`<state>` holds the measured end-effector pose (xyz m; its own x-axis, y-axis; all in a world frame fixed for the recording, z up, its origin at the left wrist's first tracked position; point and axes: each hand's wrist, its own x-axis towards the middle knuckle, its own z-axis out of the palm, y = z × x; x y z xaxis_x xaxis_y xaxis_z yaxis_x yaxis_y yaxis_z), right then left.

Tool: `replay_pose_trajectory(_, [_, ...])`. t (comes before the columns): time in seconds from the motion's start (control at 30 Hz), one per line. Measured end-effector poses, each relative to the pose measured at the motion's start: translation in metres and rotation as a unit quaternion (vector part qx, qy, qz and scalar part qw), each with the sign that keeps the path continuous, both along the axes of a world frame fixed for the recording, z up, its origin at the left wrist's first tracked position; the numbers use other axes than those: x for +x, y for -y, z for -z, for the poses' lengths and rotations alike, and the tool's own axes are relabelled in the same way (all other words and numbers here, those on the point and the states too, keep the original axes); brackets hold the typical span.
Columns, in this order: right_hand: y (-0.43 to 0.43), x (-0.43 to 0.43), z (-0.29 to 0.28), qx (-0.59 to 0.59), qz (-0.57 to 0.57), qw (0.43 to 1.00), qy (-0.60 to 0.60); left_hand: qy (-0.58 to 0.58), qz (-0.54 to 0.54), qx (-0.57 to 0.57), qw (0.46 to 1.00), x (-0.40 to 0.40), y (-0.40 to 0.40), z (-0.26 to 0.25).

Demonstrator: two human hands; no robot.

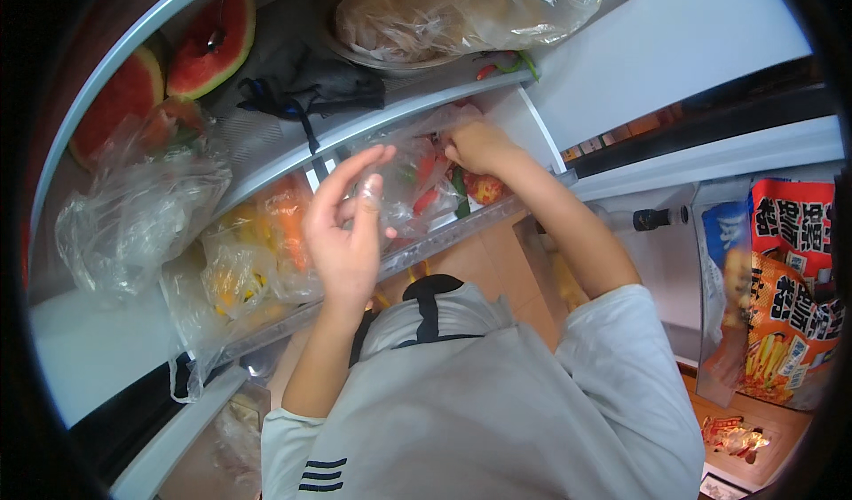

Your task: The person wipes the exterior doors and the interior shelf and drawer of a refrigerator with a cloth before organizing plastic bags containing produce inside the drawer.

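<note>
My left hand point(346, 234) is raised over the pulled-out fridge drawer point(532, 117), fingers curved and thumb apart, with nothing visible in it. Just beyond it lies a clear plastic bag point(399, 190) with red and green produce inside. My right hand point(480, 146) is inside the drawer's right part, its fingers curled on the film of this bag; the fingertips are partly hidden. Below that hand are a red-and-yellow round fruit point(484, 188) and a long green vegetable point(460, 194). Carrots point(288, 217) in clear plastic and a bag of yellow produce point(239, 260) fill the drawer's left part.
On the shelf above sit cut watermelon halves point(219, 41), one with a spoon, a knotted plastic bag point(143, 214), a dark bag point(319, 84), chili peppers point(506, 66) and a plastic-covered bowl point(459, 21). The open door at right holds a bottle point(639, 219) and food packets point(789, 327).
</note>
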<state>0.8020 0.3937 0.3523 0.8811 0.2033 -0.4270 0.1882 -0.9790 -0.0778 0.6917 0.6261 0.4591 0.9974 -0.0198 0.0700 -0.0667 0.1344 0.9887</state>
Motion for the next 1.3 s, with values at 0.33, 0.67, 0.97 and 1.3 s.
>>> replay_pose_trajectory(0.33, [-0.010, -0.068, -0.078, 0.272, -0.046, 0.961, -0.014, 0.004, -0.053, -0.102, 0.993, 0.006, -0.013, 0.010])
replay_pose_trajectory(0.67, [-0.013, -0.001, 0.035, -0.056, -0.032, 0.997, 0.031, 0.000, -0.031, -0.094, 0.995, 0.004, -0.006, 0.002])
replay_pose_trajectory(0.97, [-0.017, 0.023, 0.036, -0.062, -0.064, 0.987, -0.134, 0.004, -0.042, -0.111, 0.993, 0.001, -0.006, 0.008])
replay_pose_trajectory(1.3, [-0.006, 0.019, 0.037, -0.180, -0.013, 0.984, 0.004, 0.005, -0.055, -0.103, 0.993, 0.004, -0.007, 0.009])
